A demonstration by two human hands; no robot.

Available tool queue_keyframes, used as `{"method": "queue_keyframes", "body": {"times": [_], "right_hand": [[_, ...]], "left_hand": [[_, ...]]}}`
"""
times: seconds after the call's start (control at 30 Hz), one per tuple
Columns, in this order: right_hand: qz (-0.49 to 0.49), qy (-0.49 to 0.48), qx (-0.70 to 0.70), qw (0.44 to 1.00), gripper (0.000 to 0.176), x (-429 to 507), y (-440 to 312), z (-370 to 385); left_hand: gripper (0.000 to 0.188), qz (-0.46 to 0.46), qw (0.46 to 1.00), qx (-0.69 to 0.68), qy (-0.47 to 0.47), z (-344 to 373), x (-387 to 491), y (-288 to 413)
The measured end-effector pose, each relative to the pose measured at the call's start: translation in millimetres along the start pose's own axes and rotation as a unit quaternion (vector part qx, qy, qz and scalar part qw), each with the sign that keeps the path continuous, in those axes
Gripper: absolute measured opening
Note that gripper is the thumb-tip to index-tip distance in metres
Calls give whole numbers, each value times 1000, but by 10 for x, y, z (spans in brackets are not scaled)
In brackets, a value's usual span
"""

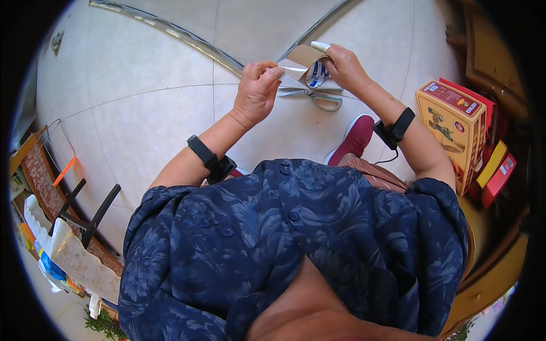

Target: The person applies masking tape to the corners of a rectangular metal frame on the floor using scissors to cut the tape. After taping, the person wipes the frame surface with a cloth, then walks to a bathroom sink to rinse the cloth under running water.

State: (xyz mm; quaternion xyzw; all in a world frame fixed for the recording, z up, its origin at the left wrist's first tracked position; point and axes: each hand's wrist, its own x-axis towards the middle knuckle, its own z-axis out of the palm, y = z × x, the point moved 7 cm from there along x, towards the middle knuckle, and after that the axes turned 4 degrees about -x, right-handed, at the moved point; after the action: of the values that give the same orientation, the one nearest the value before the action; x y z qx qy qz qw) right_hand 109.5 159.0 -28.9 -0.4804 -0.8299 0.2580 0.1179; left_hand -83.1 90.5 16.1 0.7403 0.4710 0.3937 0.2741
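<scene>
My right hand (346, 68) holds a roll of brown tape (305, 54) with blue print inside its core. White wrapping covers one fingertip of that hand. Between the thumb and fingers of my left hand (259, 90) is the loose end of the tape (292, 68), its shiny underside partly showing. Scissors with grey-green handles (327, 102) lie on the floor just below the roll, blades pointing left. Beyond my hands, two dark edging strips (192, 40) of a flat frame or panel slant together towards a corner, which my hands and the tape hide.
Pale floor tiles (162, 123) spread around me. At right, a printed cardboard box (448, 123) stands beside red packages and wooden furniture (495, 55). At left are a black-legged object (100, 209), a lace-edged cover (81, 251) and an orange strip (64, 171). My red shoe (354, 138) is below the scissors.
</scene>
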Motion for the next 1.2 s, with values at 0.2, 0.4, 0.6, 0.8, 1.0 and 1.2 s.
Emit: {"method": "queue_keyframes", "body": {"times": [0.2,0.4,0.6,0.8,1.0,1.2], "right_hand": [[19,59,-26,998,15,39,122,-51],[25,84,-55,995,13,153,200,-121],[13,89,-74,993,25,242,93,-274],[-48,117,-119,985,36,344,-73,-488],[-42,174,-195,964,41,483,-121,-931],[-90,152,-261,949,42,494,-395,-926]], "left_hand": [[49,-80,996,-26,-35,93,-16,-84],[54,5,995,39,-87,130,17,21],[59,25,990,55,-131,129,-3,96],[63,27,989,-79,-122,97,-55,107],[36,-13,984,-159,-74,59,-13,91],[31,-432,670,-602,42,473,156,-335]]}}
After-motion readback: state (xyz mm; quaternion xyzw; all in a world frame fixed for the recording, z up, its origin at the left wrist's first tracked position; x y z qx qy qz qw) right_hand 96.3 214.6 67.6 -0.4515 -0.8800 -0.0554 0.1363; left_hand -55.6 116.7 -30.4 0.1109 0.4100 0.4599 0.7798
